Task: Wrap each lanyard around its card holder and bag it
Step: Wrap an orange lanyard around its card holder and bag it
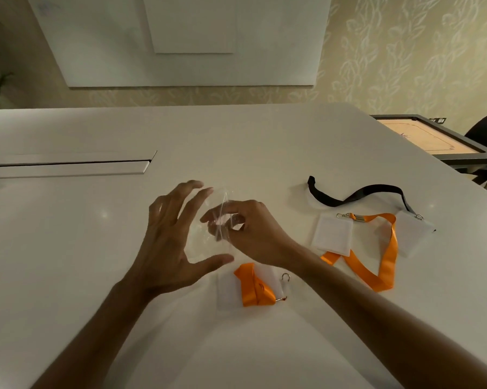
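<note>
Wrapped card holder [249,289] unbagged; clear bag [217,226] pinched in right hand [253,234].

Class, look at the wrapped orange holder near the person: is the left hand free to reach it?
Probably yes. The left hand is open and empty, the wrapped holder lies just beside its thumb, and nothing lies between them.

A single wide-angle view is taken from head height, angled forward and down across a white table [68,248]. Both forearms are seen entering from the bottom edge, with the left hand [166,242] and right hand [253,234] close to the lens at centre frame. The far wall is included at the top, bowed by the lens.
</note>
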